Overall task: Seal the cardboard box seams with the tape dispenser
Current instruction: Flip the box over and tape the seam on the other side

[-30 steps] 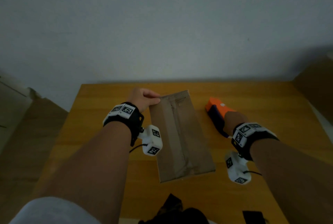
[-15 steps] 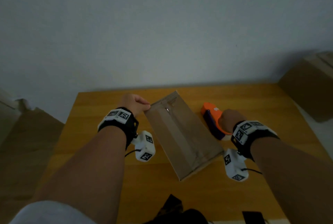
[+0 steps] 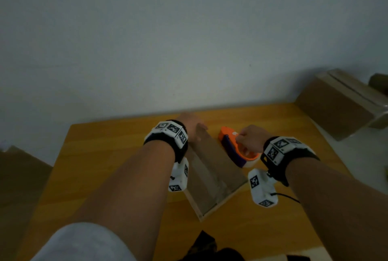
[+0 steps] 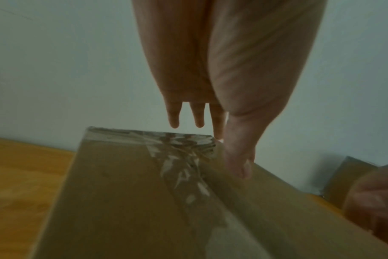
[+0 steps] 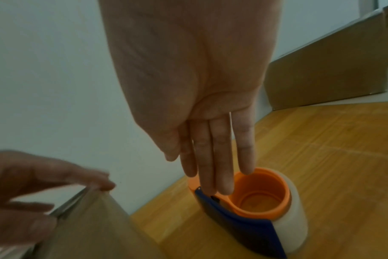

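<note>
Cardboard box (image 3: 212, 174): brown, long and flat, closed, tipped up on 1 long edge on the wooden table, taped face tilted toward the left. Clear tape runs along its centre seam and across the far end, wrinkled near the far corner (image 4: 184, 150). Far end sits between the 2 hands.

Tape dispenser (image 3: 237, 147): orange body with dark blue side panel, holding 1 whitish tape roll (image 5: 292, 215). Lies on its side on the table just right of the box, hollow orange hub (image 5: 257, 192) facing up. Whether box and dispenser touch cannot be told.
</note>
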### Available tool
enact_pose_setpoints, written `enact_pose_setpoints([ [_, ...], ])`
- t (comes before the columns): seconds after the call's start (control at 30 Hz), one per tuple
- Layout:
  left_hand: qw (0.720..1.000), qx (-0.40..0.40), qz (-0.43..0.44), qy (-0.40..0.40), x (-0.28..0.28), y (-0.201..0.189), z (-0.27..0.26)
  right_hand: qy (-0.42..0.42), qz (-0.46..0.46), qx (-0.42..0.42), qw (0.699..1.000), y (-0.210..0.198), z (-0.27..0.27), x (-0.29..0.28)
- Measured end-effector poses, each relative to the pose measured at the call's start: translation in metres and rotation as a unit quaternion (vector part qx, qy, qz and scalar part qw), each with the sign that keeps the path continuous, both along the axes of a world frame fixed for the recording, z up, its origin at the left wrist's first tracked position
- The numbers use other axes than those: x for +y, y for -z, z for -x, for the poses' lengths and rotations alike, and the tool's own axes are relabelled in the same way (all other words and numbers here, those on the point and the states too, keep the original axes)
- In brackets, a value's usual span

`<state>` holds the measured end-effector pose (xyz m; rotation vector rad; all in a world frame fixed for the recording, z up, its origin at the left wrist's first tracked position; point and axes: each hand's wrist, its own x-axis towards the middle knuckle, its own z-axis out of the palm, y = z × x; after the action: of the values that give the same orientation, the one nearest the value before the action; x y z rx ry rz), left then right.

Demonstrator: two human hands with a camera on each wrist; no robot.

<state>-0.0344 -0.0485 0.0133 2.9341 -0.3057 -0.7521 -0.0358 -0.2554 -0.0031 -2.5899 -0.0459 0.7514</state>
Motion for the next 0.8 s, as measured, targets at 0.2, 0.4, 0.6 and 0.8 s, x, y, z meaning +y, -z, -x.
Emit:
enact_pose_setpoints([
  [0.2, 0.982, -0.055, -0.037, -0.18, 0.04, 0.004, 0.011, 0.008, -0.001, 0.002, 1.0, -0.002, 0.001, -0.001],
  [0.4, 0.955, -0.052, -0.062, -0.285, 0.063, 0.005, 0.021, 0.024, -0.027, 0.046, 0.998, -0.007, 0.004, 0.015],
  [0.6, 0.947, 0.001, -0.027, -0.322, 0.074, 0.002, 0.029, 0.038, -0.076, 0.107, 0.991, -0.005, 0.004, 0.029],
  [0.8, 0.959, 0.16, -0.052, -0.23, 0.072, 0.003, 0.034, 0.076, -0.09, 0.024, 0.993, -0.003, -0.006, 0.037],
])
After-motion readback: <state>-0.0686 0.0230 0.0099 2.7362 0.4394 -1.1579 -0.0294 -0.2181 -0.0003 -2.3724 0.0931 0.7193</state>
